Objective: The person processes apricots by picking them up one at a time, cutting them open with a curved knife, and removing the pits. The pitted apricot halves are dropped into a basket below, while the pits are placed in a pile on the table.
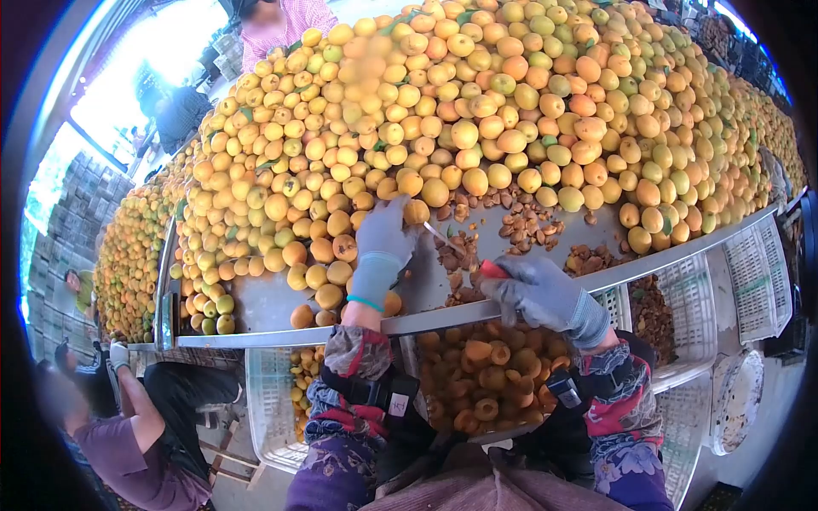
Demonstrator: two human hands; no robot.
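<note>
My left hand [386,238], in a grey glove, has its fingers round an apricot [416,212] at the near edge of the fruit heap. My gloved right hand [537,292] grips a tool by its red handle [492,270]. The tool's thin pale shaft [443,238] points up and left, its tip close to that apricot. Brown pits [530,226] lie in piles on the metal table [596,225] around and beyond the shaft. Below the table edge, between my arms, a container holds many opened apricots [490,370].
A raised metal rim [460,317] runs along the table's near side. White crates [690,315] stand below at right, another crate [264,392] at left. Beside a white bucket [738,400] is more crating. A co-worker [141,443] sits at lower left; another person [285,25] stands across the heap.
</note>
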